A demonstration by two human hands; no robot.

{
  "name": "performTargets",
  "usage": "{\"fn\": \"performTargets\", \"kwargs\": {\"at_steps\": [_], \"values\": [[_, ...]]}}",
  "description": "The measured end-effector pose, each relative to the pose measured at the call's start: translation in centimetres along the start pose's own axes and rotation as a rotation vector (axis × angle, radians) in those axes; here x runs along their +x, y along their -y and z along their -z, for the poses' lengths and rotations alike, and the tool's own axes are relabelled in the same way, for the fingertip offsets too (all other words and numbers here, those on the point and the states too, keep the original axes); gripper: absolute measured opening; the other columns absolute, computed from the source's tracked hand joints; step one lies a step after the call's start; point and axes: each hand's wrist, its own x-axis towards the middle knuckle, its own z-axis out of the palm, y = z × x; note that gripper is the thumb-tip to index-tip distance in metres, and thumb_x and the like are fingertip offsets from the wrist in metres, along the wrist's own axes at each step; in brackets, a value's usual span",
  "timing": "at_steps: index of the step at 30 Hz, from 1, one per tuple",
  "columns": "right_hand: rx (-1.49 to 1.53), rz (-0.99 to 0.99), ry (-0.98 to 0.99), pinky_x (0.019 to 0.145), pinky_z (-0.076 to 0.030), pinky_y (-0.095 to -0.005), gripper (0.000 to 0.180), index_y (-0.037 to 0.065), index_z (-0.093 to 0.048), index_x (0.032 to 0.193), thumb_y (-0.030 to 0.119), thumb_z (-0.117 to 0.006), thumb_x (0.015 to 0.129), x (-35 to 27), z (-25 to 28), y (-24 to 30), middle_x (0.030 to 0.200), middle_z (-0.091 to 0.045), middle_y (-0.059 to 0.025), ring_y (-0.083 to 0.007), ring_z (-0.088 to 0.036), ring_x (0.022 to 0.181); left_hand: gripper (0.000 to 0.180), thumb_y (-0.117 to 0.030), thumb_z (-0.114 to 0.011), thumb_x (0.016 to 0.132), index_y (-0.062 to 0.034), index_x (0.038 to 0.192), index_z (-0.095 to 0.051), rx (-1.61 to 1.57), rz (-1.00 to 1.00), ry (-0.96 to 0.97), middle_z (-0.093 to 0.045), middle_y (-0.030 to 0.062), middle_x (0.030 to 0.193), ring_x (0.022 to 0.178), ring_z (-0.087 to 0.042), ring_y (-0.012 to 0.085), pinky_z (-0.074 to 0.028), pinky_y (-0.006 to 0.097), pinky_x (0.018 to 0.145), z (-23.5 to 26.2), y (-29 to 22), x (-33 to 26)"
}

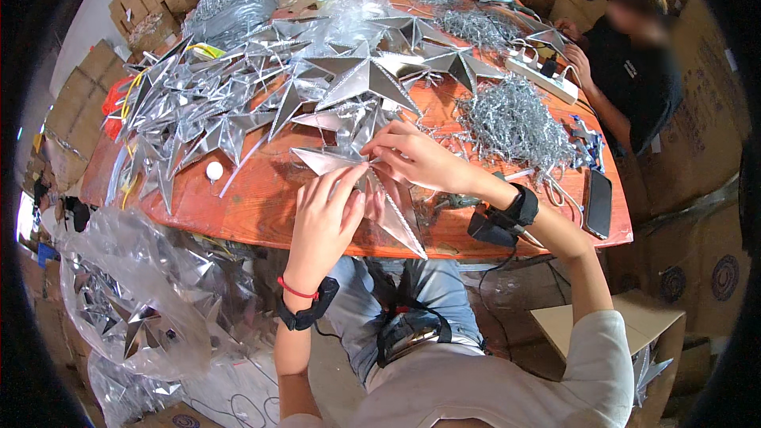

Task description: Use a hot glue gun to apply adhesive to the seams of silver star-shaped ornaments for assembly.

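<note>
A silver five-pointed foil star point(394, 218) lies at the front edge of the table in front of me, one point aimed toward my lap. My left hand point(326, 210) grips its left side, the fingertips meeting near its middle. My right hand point(412, 157) pinches at the star's upper part, close to the left fingertips. Anything small between the right fingers is hidden. Just beyond my hands, a large silver star point(365, 78) tops a wide heap of similar stars.
Silver tinsel point(515, 123) is piled to the right, near a white power strip point(543, 79) and black phone point(598, 204). A white ball point(214, 170) sits left. Plastic bags of stars point(143, 293) stand beside the wooden table point(261, 218). A co-worker point(638, 71) works at far right.
</note>
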Motion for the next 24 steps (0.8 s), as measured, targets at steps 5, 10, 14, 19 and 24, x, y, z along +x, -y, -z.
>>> {"fn": "performTargets", "kwargs": {"at_steps": [5, 10, 14, 19, 24], "values": [[0.030, 0.054, -0.120, 0.084, -0.043, -0.0328, 0.019, 0.004, -0.060, 0.107, 0.011, -0.050, 0.092, 0.1, 2.8, 2.1, 0.101, -0.054, -0.0103, -0.0229, -0.053, 0.096, 0.027, -0.011, -0.056, 0.085, -0.0035, 0.111, -0.054, -0.058, 0.110, -0.116, -0.055, 0.0131, 0.108, 0.104, -0.049, 0.0306, -0.038, 0.040, 0.092, 2.1, -0.1, -0.9], [0.083, -0.012, -0.253, 0.078, -0.045, -0.0333, 0.015, 0.004, -0.061, 0.097, 0.012, -0.050, 0.091, -4.0, 9.4, 9.2, 0.091, -0.056, -0.0094, -0.0227, -0.055, 0.088, 0.011, -0.006, -0.058, 0.084, -0.0004, 0.092, -0.054, -0.058, 0.306, -0.319, -0.054, 0.0142, 0.095, 0.094, -0.050, 0.0296, -0.039, 0.038, 0.086, 3.4, 1.3, -5.7], [0.117, 0.008, -0.134, 0.079, -0.045, -0.0326, 0.011, 0.004, -0.060, 0.097, 0.008, -0.054, 0.089, -7.3, 10.2, 12.2, 0.092, -0.055, -0.0093, -0.0227, -0.055, 0.090, 0.013, -0.012, -0.046, 0.095, 0.0006, 0.092, -0.048, -0.469, 0.584, -0.566, -0.048, 0.0073, 0.092, 0.085, -0.046, 0.0182, -0.038, 0.031, 0.082, 1.5, 3.1, -13.5], [0.066, -0.096, -0.093, 0.075, -0.046, -0.0335, 0.013, 0.004, -0.059, 0.100, 0.005, -0.056, 0.087, -10.7, 10.1, 11.8, 0.094, -0.052, -0.0102, -0.0260, -0.056, 0.087, 0.023, -0.027, -0.044, 0.095, -0.0045, 0.092, -0.044, -0.769, 0.637, -0.696, -0.040, 0.0050, 0.089, 0.082, -0.040, 0.0155, -0.032, 0.028, 0.079, -1.7, 1.9, -16.4], [0.095, -0.109, -0.094, 0.074, -0.046, -0.0343, 0.016, 0.005, -0.058, 0.103, 0.005, -0.055, 0.087, -10.9, 9.5, 11.4, 0.093, -0.051, -0.0103, -0.0272, -0.056, 0.087, 0.011, -0.010, -0.040, 0.089, -0.0048, 0.080, -0.036, -0.870, 0.526, -0.745, -0.029, 0.0062, 0.084, 0.079, -0.034, 0.0184, -0.030, 0.028, 0.074, -1.6, 0.6, -14.2]]}}
